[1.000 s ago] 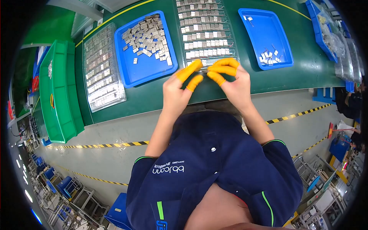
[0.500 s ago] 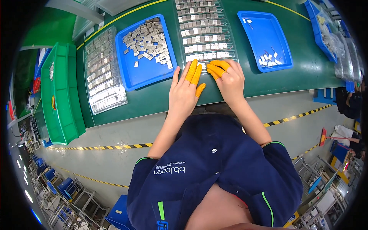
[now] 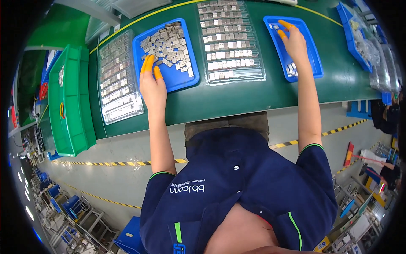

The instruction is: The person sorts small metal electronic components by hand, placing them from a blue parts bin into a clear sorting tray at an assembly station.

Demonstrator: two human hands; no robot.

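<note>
My left hand (image 3: 152,84), with yellow finger cots, reaches over the near left edge of a blue tray (image 3: 174,84). Its fingers are stretched out at the rim of a pile of small silver rectangular connector shells (image 3: 171,46), the thumb apart. My right hand (image 3: 295,46) is inside a second blue tray (image 3: 283,53), fingers apart beside a few small white pieces (image 3: 272,26) at its far end. More small white pieces with thin leads (image 3: 291,69) lie at its near end, partly hidden by my wrist. Between the trays lies a clear plastic tray (image 3: 259,76) with rows of connector shells.
Another filled clear plastic tray (image 3: 137,106) lies left of the left blue tray. A green bin (image 3: 69,122) stands at the table's left end. At the far right are a blue tray (image 3: 353,38) and stacked clear plastic trays (image 3: 382,63).
Both hands have left the near end of the middle plastic tray. The left moved to the left blue tray, the right into the right one. That plastic tray's near row now shows.
</note>
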